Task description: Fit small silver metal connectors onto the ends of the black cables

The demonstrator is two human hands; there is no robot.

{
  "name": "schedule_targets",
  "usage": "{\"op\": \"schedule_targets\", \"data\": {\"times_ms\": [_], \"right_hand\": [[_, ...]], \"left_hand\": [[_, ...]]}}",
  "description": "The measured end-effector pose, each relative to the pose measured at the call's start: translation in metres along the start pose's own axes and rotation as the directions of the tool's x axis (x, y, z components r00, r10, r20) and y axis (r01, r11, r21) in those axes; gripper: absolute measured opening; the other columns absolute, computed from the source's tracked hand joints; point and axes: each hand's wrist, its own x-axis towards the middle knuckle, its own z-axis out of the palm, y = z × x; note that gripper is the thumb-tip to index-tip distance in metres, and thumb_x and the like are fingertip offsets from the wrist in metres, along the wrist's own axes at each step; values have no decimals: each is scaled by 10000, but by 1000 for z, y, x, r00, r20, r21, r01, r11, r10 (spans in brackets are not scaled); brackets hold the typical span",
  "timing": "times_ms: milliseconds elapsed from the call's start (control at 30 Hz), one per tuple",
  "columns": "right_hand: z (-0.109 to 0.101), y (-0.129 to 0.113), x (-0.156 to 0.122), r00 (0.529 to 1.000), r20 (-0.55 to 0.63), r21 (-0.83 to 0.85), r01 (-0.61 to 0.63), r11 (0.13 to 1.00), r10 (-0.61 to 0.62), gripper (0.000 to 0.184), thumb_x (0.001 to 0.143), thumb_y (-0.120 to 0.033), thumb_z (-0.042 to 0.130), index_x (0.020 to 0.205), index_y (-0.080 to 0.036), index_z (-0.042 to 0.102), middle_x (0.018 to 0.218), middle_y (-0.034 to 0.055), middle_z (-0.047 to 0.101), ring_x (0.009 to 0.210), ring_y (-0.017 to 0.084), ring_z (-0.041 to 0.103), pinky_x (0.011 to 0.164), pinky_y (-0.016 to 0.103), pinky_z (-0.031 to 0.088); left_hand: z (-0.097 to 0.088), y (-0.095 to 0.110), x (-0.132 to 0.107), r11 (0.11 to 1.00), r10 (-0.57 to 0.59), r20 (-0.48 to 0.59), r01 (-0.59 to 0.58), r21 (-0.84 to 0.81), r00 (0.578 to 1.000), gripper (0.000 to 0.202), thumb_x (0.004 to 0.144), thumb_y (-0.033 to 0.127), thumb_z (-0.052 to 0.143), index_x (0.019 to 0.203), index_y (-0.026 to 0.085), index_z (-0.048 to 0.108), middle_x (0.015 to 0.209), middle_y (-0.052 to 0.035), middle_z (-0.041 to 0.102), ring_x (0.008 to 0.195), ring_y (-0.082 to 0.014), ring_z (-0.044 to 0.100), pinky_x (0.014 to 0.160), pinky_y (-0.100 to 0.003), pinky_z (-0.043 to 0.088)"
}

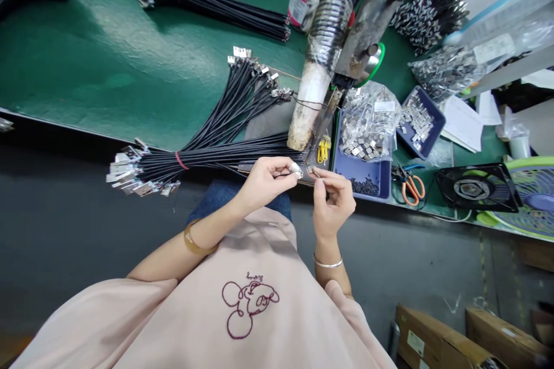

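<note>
My left hand [264, 181] is closed in a pinch on the end of a black cable with a small metal connector [295, 169] at its tip, just over the bench's front edge. My right hand [331, 199] is pinched too, holding a tiny metal shell [315, 172] right next to that connector; the two nearly touch. A bundle of black cables [203, 158] tied with a red band lies to the left of my hands, its metal ends fanned out over the edge.
A blue tray [361, 172] holds bags of metal shells. A second blue tray [422, 121], orange-handled scissors [411, 187], a small black fan [476, 187] and a ribbed fume hose [333, 17] stand to the right. More cable bundles [216, 3] lie further back on the green mat.
</note>
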Motion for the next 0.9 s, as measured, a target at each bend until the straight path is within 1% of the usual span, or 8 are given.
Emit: {"op": "schedule_targets", "data": {"times_ms": [33,67,100,167,267,367,667,900], "right_hand": [[0,1,0,999,19,15,-46,999,45,18,929,-207,605,932,-223,613,1016,61,764,910,189,763,760,349,644],[1,2,1,998,34,10,-56,998,56,14,925,-217,610,912,-221,610,1014,64,765,914,192,762,759,352,643],[1,3,1,999,42,-9,-34,999,35,24,917,-214,618,896,-222,611,1008,62,768,921,194,761,769,356,641],[2,4,2,997,44,-65,68,996,-65,61,898,-179,633,878,-234,616,998,49,774,933,191,758,800,363,634],[4,5,4,975,40,-160,222,962,-218,136,874,-119,645,882,-251,618,984,30,784,909,177,762,806,340,624],[5,6,5,956,48,-220,292,931,-289,163,878,-108,637,909,-266,607,976,22,790,884,173,769,782,320,624],[6,6,10,940,60,-265,339,903,-335,180,880,-110,637,901,-285,604,998,16,794,875,174,776,777,316,641],[3,7,6,914,99,-284,405,869,-393,211,842,-79,667,886,-278,612,1001,27,796,851,160,774,752,280,643]], "left_hand": [[0,-1,0,1000,3,-3,-3,12,1000,105,740,213,661,697,119,684,591,16,569,555,-77,470,550,-202,380],[0,-1,0,1000,8,-8,-8,22,1000,121,751,226,656,702,119,685,588,16,562,550,-78,464,547,-204,379],[0,-2,0,999,14,-14,-14,29,1000,133,759,235,651,702,118,681,589,16,557,550,-78,461,547,-205,379],[1,-2,1,999,26,-26,-25,36,999,143,766,239,644,690,120,664,599,16,551,561,-79,462,555,-205,383],[2,-2,2,998,30,-33,-29,52,999,135,770,230,634,692,121,649,621,14,555,581,-81,470,572,-204,390],[5,-2,3,997,25,-57,-21,77,998,125,765,230,627,698,125,644,619,15,550,575,-82,467,564,-203,386],[9,2,4,994,42,-115,-30,103,992,139,773,245,622,693,133,633,591,20,515,538,-73,408,519,-204,326],[8,1,1,995,1,-86,8,103,996,109,754,197,597,683,125,636,585,27,489,544,-71,391,521,-207,304]]}}
